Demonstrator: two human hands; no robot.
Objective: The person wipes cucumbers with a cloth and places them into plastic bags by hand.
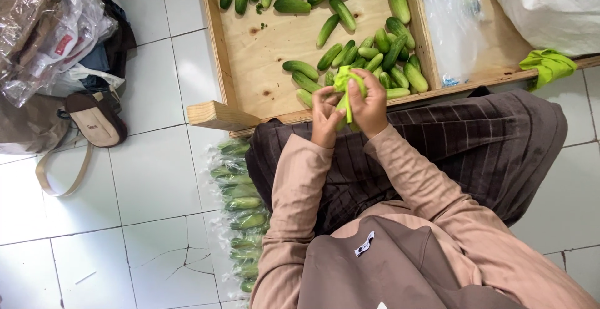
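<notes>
We saw two hands close together over the lap. The left hand (325, 120) was curled shut on a cucumber (343, 107), and the right hand (370, 106) was closed on a green cloth (345, 82) that wrapped around the top of that same cucumber. The cucumber stood almost upright between the two hands, just in front of the near edge of a wooden tray (262, 77).

In the tray lay loose cucumbers (365, 55) in two bunches, one near the hands and one at the far end. We counted about thirty, but some were piled up and hard to tell apart. One clear plastic bag (451, 27) lay in the next part of the tray. A second green cloth (549, 65) hung over the tray's edge. On the white floor by the knee lay packed cucumbers (240, 215) in clear wrap, about ten.
</notes>
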